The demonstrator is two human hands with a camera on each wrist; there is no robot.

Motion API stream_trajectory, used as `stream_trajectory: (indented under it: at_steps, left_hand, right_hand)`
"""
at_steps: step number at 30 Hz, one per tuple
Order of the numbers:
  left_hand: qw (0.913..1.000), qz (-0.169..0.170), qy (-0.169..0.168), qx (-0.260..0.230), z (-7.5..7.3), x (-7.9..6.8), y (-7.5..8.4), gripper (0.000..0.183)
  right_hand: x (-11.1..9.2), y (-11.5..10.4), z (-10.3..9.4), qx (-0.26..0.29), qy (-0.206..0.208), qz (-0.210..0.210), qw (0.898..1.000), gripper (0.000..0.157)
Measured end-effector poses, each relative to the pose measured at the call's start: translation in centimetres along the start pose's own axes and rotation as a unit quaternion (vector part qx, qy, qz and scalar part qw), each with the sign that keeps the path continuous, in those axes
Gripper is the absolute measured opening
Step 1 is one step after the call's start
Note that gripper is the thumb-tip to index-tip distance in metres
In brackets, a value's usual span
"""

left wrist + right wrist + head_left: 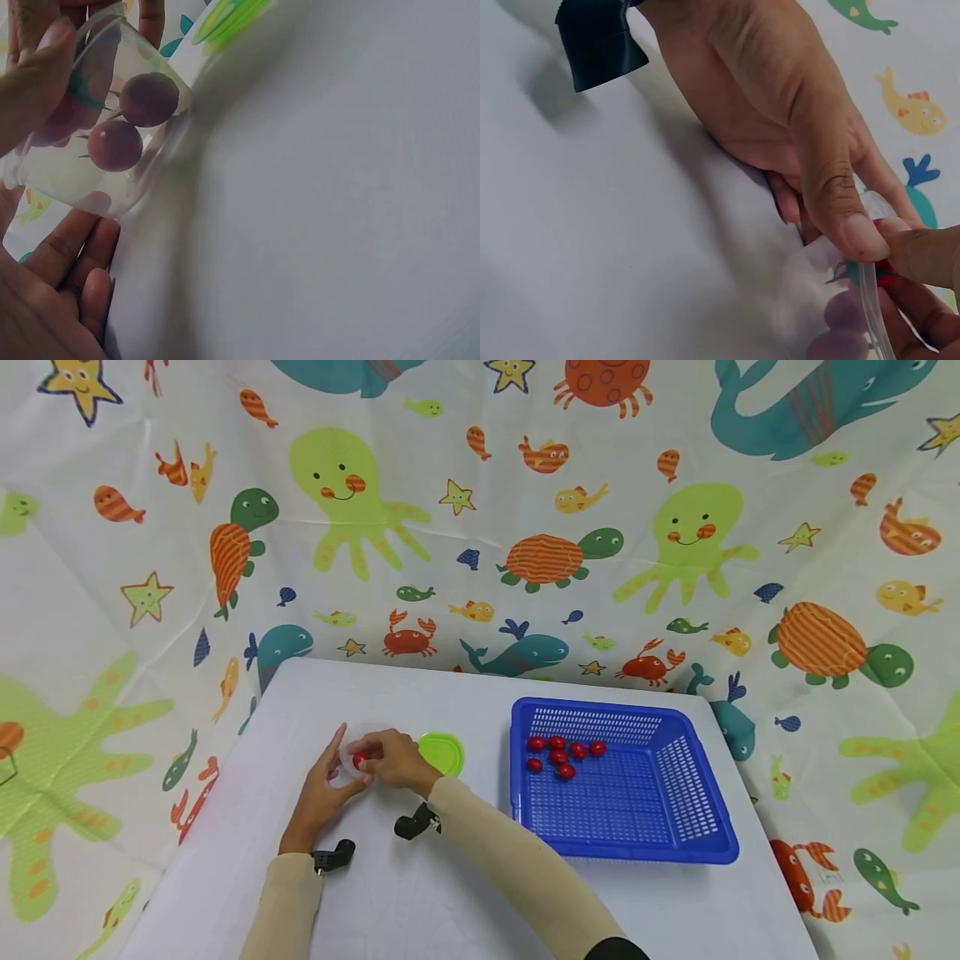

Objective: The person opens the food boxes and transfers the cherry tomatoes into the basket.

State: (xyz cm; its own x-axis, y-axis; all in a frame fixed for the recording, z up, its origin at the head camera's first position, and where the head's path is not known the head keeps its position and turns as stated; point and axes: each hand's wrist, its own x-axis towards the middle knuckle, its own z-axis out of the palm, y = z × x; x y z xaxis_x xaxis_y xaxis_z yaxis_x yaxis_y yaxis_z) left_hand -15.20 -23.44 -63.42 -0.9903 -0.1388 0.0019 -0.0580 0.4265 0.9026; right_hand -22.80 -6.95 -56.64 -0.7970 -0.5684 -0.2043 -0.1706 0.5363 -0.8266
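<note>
A clear plastic jar (64, 180) stands on the table, tilted in the left wrist view, with several cherry tomatoes (115, 145) in it. My left hand (322, 797) holds the jar, thumb on the near side and fingers around the far left. Over the mouth, my right hand (393, 762) pinches a red cherry tomato (360, 759) at the rim. In the right wrist view the right thumb (859, 234) lies at the rim beside the left thumb, and fingers partly hide the tomato.
A bright green round lid (442, 752) lies just right of the jar. Farther right stands a blue plastic basket (622, 852) with several cherry tomatoes (558, 757) in its left part. Behind the white table (420, 893) hangs a sea-animal cloth (442, 443).
</note>
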Motion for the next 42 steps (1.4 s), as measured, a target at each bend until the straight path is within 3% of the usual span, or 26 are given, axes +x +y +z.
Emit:
stream_trajectory:
  at_steps: [9,16,24,31,42]
  left_hand:
    - [1.0000,-0.003,-0.003,0.005,0.0,0.1,0.6,0.100]
    - [0.9998,-0.020,-0.004,0.004,0.0,0.2,0.8,0.106]
    - [0.9999,-0.012,-0.002,-0.005,0.4,0.3,0.5,0.103]
    - [0.9998,-0.017,0.003,-0.005,0.1,0.1,0.3,0.100]
    - [0.9992,-0.033,0.007,-0.023,0.0,0.1,0.2,0.098]
  right_hand:
    - [-0.2,0.4,-0.2,0.022,0.055,-0.040,0.997,0.030]
    - [-0.6,0.3,-0.5,0.038,0.067,-0.039,0.996,0.030]
    - [-1.5,0.4,-1.1,0.083,0.078,-0.021,0.993,0.029]
    - [-2.2,0.6,-2.4,0.120,0.084,-0.001,0.989,0.028]
    - [-3.5,0.3,-5.2,0.127,0.111,-0.016,0.986,0.028]
